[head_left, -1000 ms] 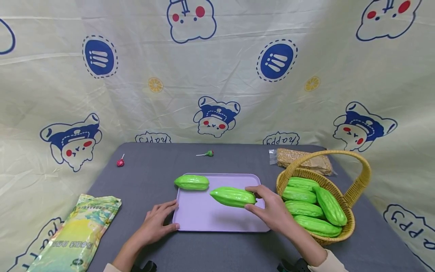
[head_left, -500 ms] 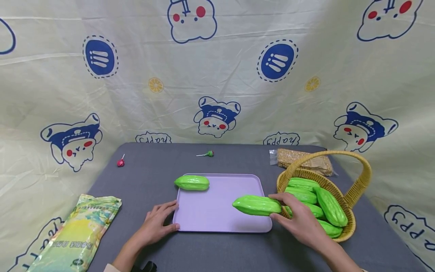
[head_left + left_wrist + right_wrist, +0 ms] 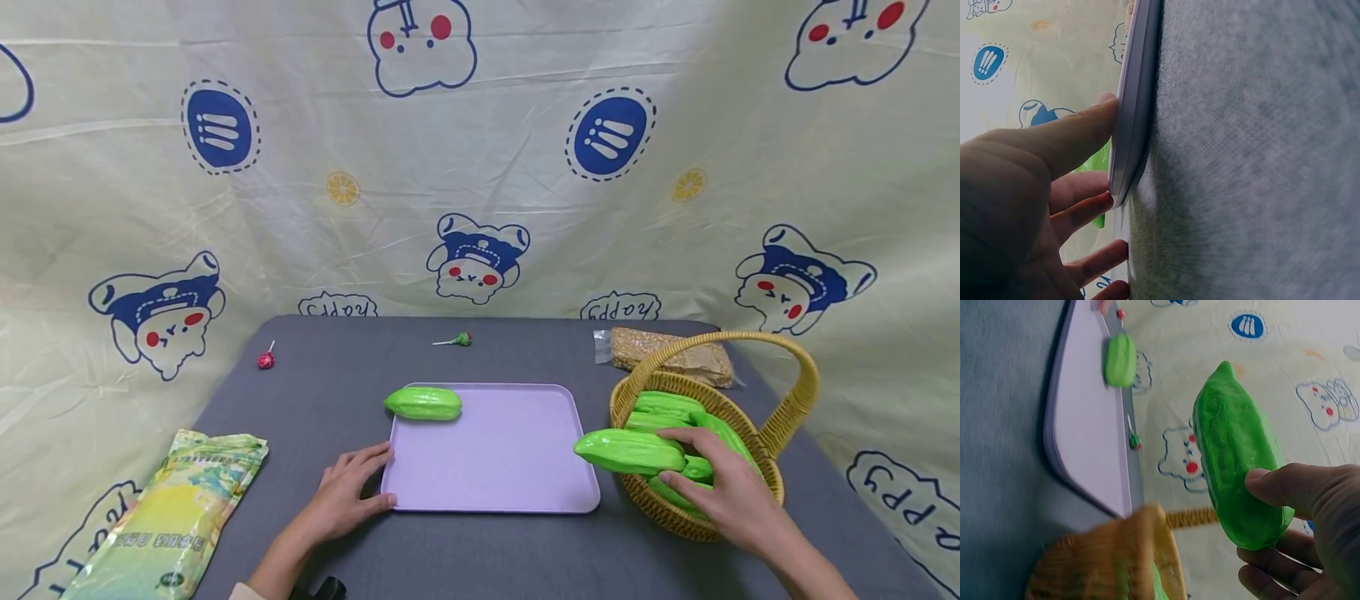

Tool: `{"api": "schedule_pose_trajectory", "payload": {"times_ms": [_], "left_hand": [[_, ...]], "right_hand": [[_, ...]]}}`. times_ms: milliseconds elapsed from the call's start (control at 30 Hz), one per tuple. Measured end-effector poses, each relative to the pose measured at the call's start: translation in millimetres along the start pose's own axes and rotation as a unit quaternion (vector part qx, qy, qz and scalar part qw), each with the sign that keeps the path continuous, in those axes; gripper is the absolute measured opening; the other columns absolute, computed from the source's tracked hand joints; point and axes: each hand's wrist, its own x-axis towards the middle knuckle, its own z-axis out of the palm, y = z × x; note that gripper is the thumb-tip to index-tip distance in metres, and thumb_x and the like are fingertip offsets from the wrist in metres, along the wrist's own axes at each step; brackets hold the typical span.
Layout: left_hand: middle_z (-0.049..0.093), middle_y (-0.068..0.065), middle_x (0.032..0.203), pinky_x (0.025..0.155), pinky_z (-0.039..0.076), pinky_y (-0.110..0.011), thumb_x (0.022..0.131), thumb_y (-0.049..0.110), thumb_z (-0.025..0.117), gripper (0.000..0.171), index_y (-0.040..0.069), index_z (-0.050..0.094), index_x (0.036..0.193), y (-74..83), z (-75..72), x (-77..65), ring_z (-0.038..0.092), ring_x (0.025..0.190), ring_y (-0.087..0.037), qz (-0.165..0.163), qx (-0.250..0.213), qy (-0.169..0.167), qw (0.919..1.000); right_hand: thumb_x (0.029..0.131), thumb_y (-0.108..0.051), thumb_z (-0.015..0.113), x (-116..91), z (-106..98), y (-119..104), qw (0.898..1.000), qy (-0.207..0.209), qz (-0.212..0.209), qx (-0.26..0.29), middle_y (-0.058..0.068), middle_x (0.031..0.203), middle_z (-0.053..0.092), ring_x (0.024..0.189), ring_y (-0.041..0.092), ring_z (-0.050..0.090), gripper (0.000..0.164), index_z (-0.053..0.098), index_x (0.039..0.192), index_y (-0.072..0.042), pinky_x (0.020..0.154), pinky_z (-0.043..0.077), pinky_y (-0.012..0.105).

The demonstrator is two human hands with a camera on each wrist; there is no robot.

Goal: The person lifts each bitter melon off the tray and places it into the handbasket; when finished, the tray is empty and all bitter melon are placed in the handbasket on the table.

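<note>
My right hand holds a green bitter melon by one end, thumb on one side and fingers on the other. The melon hangs above the left rim of the wicker basket, its pointed end towards the purple tray. In the right wrist view the held bitter melon shows a lumpy, ridged skin. Another bitter melon lies across the tray's far left corner. My left hand touches the tray's left edge, thumb and fingers extended; the left wrist view shows the thumb against the rim.
More bitter melons lie inside the basket, partly hidden by my right hand. Behind it is a clear packet of grain. A green lollipop and a red lollipop lie at the back. A yellow-green bag is at left.
My right hand has carried the bitter melon rightward from above the tray to the basket. The left hand, the tray and the other melon on it stay in place.
</note>
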Motion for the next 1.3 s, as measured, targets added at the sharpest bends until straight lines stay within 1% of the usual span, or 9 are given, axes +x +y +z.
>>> {"api": "schedule_pose_trajectory", "payload": {"times_ms": [100,367,700,767,867,967,1100,1167,1300], "left_hand": [[0.047,-0.003,0.144,0.092,0.032,-0.052,0.08,0.036,0.072,0.061,0.013,0.054,0.133,-0.3,0.1,0.0,0.041,0.126,-0.029,0.0,0.0,0.0,1.0],[0.046,-0.003,0.144,0.092,0.032,-0.052,0.08,0.036,0.072,0.062,0.013,0.054,0.134,-0.7,0.5,0.3,0.041,0.126,-0.03,0.0,0.001,0.001,1.0],[0.046,-0.003,0.145,0.092,0.032,-0.053,0.08,0.036,0.072,0.062,0.012,0.054,0.133,-1.4,0.3,1.0,0.041,0.126,-0.03,0.0,-0.002,-0.002,1.0],[0.046,-0.003,0.145,0.092,0.032,-0.052,0.08,0.036,0.072,0.062,0.012,0.054,0.133,-1.4,0.2,0.9,0.041,0.126,-0.03,0.0,-0.003,-0.002,1.0],[0.046,-0.003,0.145,0.092,0.032,-0.052,0.08,0.036,0.072,0.062,0.012,0.054,0.134,-1.2,0.3,0.7,0.041,0.126,-0.03,-0.002,-0.003,-0.003,1.0],[0.046,-0.003,0.145,0.091,0.032,-0.051,0.08,0.037,0.072,0.062,0.013,0.054,0.134,-0.9,0.5,0.2,0.041,0.126,-0.029,-0.006,-0.003,-0.004,1.0],[0.046,-0.002,0.145,0.091,0.031,-0.051,0.08,0.038,0.072,0.062,0.014,0.053,0.134,-1.4,1.1,0.2,0.041,0.126,-0.029,-0.006,-0.004,-0.006,1.0],[0.046,-0.002,0.145,0.091,0.032,-0.05,0.08,0.038,0.072,0.062,0.014,0.054,0.134,-1.6,1.3,0.1,0.041,0.126,-0.029,-0.005,-0.003,-0.005,1.0],[0.046,-0.002,0.145,0.09,0.032,-0.049,0.08,0.037,0.072,0.062,0.013,0.054,0.134,-1.3,1.1,0.0,0.041,0.126,-0.029,-0.001,-0.004,-0.002,1.0]], "right_hand": [[0.074,-0.021,0.08,-1,-7,8,1.0,-0.003,0.021,-0.014,0.003,0.107,0.064,0.094,-0.006,0.048,0.048,0.061,0.117,-0.017,0.073,0.041,0.02],[0.073,-0.02,0.08,-5,-19,31,0.999,0.011,0.032,-0.016,0.009,0.112,0.064,0.096,-0.028,0.03,0.05,0.061,0.119,-0.013,0.075,0.036,0.011],[0.077,-0.023,0.077,2,-31,58,0.997,-0.015,0.065,-0.037,0.014,0.108,0.064,0.088,-0.028,0.029,0.049,0.059,0.121,-0.009,0.067,0.042,0.019],[0.078,-0.024,0.076,5,-33,61,0.996,-0.023,0.071,-0.04,0.014,0.108,0.063,0.089,-0.019,0.041,0.049,0.058,0.121,-0.009,0.068,0.042,0.023],[0.081,-0.023,0.074,10,-33,65,0.995,-0.038,0.08,-0.044,0.017,0.109,0.062,0.093,0.009,0.058,0.049,0.057,0.122,-0.005,0.072,0.045,0.033],[0.081,-0.023,0.073,16,-33,69,0.995,-0.044,0.081,-0.045,0.019,0.11,0.062,0.093,0.024,0.06,0.048,0.056,0.122,-0.003,0.073,0.045,0.04],[0.08,-0.022,0.074,23,-32,75,0.995,-0.041,0.073,-0.05,0.019,0.109,0.063,0.088,0.02,0.06,0.048,0.057,0.121,-0.003,0.071,0.045,0.037],[0.08,-0.019,0.074,26,-31,76,0.996,-0.039,0.07,-0.05,0.02,0.108,0.063,0.088,0.03,0.06,0.048,0.057,0.121,-0.002,0.07,0.046,0.036],[0.079,-0.014,0.073,34,-30,80,0.996,-0.045,0.067,-0.049,0.021,0.107,0.063,0.088,0.031,0.06,0.049,0.056,0.122,-0.001,0.07,0.047,0.037]]}}
